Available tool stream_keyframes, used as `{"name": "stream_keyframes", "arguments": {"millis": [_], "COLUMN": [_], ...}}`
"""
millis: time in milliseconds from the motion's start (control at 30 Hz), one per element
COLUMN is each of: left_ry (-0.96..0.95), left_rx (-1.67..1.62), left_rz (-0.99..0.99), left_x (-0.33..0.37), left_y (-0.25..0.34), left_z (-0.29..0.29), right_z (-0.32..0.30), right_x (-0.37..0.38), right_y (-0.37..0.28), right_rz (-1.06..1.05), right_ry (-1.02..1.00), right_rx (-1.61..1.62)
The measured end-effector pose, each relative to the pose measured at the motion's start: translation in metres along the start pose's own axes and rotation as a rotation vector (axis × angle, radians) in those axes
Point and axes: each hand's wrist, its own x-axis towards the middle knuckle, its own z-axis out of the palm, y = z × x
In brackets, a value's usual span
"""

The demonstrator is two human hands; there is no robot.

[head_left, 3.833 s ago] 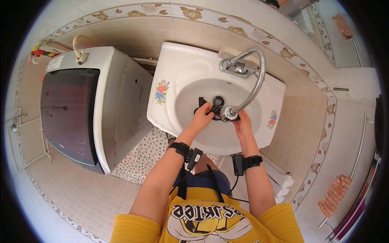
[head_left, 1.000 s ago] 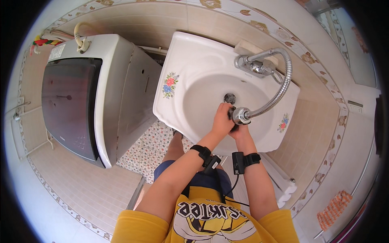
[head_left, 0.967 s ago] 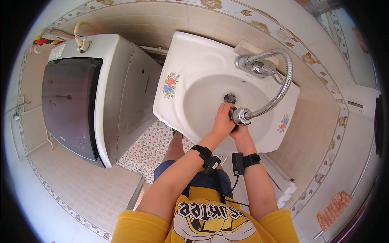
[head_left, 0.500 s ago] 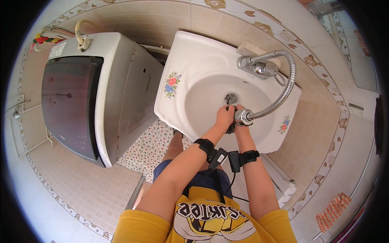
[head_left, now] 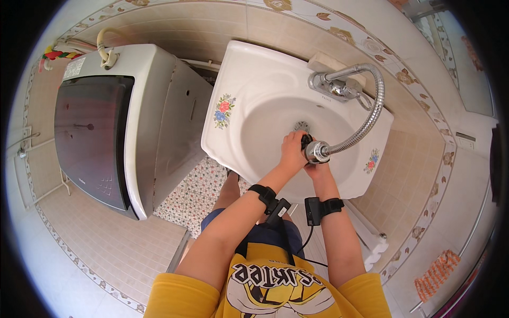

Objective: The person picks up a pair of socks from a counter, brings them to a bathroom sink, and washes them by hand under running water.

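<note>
Both my hands are over the white washbasin point(head_left: 265, 135), under the faucet's chrome spout head point(head_left: 317, 152). My left hand point(head_left: 292, 150) is closed round a small black thing point(head_left: 306, 141), whose kind I cannot make out. Just right of it, my right hand point(head_left: 317, 169) lies beneath the spout head, which hides its fingers. Beyond my fingertips the drain point(head_left: 303, 126) shows at the bowl's bottom. A flexible ribbed metal hose point(head_left: 377, 100) arches from the faucet base point(head_left: 339, 87) to the spout head.
A grey washing machine point(head_left: 143, 132) with a dark lid stands left of the basin. Behind the basin is a tiled wall point(head_left: 222, 26). An orange-and-white cloth point(head_left: 437, 275) hangs on a rail at the lower right. Both wrists wear black straps with small boxes.
My hands have shifted slightly forward over the bowl. The left fingers now reach nearer the drain, and the wrist boxes have moved apart.
</note>
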Motion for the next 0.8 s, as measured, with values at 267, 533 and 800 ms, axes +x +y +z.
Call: {"name": "stream_keyframes", "arguments": {"millis": [267,533,800], "left_ry": [-0.357,-0.404,-0.296], "left_rx": [-0.247,0.143,0.464], "left_rz": [-0.146,-0.235,-0.1], "left_x": [0.006,0.007,0.001], "left_y": [-0.026,-0.04,-0.041], "left_z": [-0.021,-0.057,-0.059], "right_z": [-0.039,0.0,-0.048], "right_x": [0.008,-0.016,0.046], "right_y": [0.003,0.007,0.005], "right_rz": [-0.228,-0.242,-0.756], "right_ry": [0.067,0.259,-0.083], "right_rx": [-0.133,-0.371,-1.704]}}
